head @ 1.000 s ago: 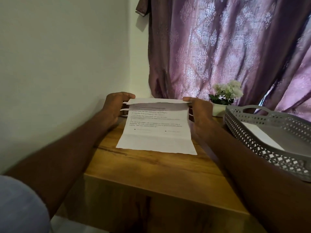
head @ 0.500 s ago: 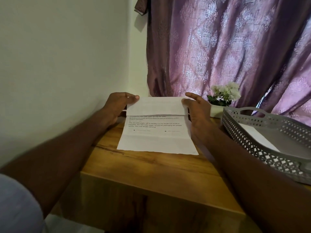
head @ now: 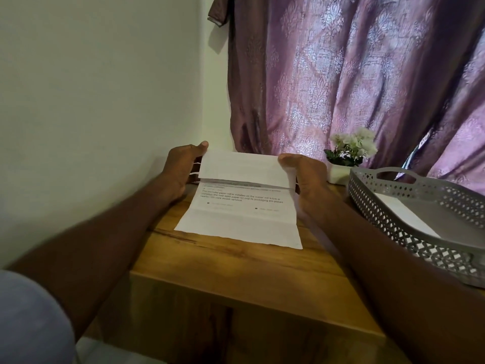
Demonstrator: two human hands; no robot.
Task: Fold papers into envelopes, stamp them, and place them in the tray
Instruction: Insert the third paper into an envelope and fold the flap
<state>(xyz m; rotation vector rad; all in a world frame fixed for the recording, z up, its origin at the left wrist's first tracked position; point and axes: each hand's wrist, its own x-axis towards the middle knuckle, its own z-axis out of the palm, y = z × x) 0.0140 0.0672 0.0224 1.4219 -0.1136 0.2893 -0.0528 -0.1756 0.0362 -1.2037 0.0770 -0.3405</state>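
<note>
Paper [head: 244, 219]: flat on wooden table [head: 236, 261], far flap lifted.
Left hand [head: 181, 169]: pinching far-left corner.
Right hand [head: 301, 177]: pinching far-right corner.
Tray [head: 409, 227]: right, near, one sheet inside.
Risk: skewed crease if corners descend unevenly.

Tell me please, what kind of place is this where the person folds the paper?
Probably a room in a home, not an office. A patterned purple curtain hangs behind a small wooden table set in a wall corner, and a little pot of white flowers stands at the back.
</note>
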